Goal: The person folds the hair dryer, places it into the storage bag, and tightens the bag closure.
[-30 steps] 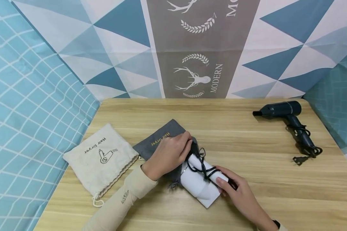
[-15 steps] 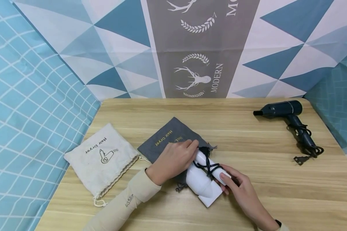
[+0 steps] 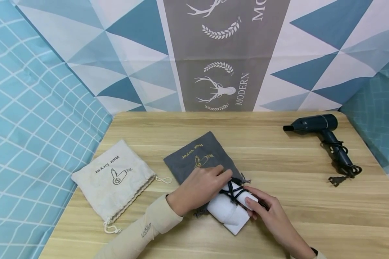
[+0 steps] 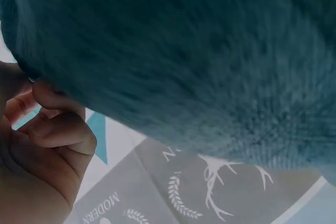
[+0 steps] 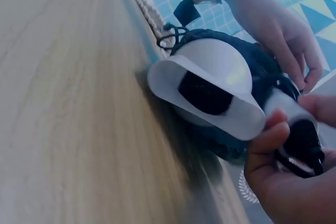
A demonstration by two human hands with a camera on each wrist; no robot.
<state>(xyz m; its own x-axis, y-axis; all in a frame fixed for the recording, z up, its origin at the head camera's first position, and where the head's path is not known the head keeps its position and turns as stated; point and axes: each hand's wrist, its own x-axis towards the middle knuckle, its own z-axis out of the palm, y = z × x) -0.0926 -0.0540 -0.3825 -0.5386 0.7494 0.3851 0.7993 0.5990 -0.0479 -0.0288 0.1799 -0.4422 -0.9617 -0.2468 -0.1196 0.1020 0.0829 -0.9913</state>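
Observation:
A white hair dryer (image 3: 222, 208) with a black cord wrapped round its handle lies partly inside a dark grey drawstring bag (image 3: 189, 158). My left hand (image 3: 201, 185) pinches the bag's mouth edge near the handle. The handle's end (image 3: 249, 201) is gripped between thumb and fingers of my right hand (image 3: 273, 217). Dark cloth (image 4: 199, 77) fills most of the left wrist view beside the left hand (image 4: 47, 145). In the right wrist view the white nozzle (image 5: 247, 119) points out of the bag, and the right hand (image 5: 294, 182) holds the handle.
A beige bag (image 3: 113, 180) printed "Hair Dryer" lies at the left of the wooden table (image 3: 256, 136), its white drawstrings loose. At the right back rests a dark hair dryer (image 3: 314, 123), cord wrapped round its handle and plug beside it. Patterned cloth hangs behind.
The grey bag has shifted rightward, and its mouth covers more of the white dryer's handle. My left hand has moved right and slightly down with the bag's edge; my right hand has barely moved.

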